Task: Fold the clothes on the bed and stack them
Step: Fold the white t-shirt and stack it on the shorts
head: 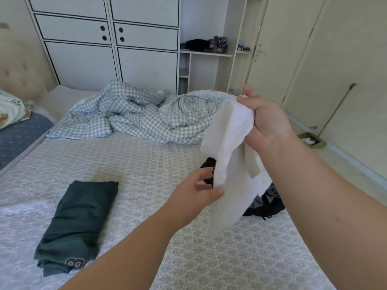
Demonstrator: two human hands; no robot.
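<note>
My right hand [265, 120] is raised over the right side of the bed [146, 164], shut on the top of a white garment [228, 147] that hangs down loosely. My left hand [196, 189] reaches in from below and pinches the garment's lower left edge. A dark green folded garment [77, 222] with a white "88" print lies on the mattress at the front left. Behind the white garment, dark clothes [266, 204] lie in a heap near the bed's right edge, partly hidden.
A crumpled blue-checked duvet [136, 116] covers the far end of the bed. A pillow [10, 109] and padded headboard are at the left. White wardrobes [109, 38] stand behind. A broom and dustpan [314, 141] rest by the right wall.
</note>
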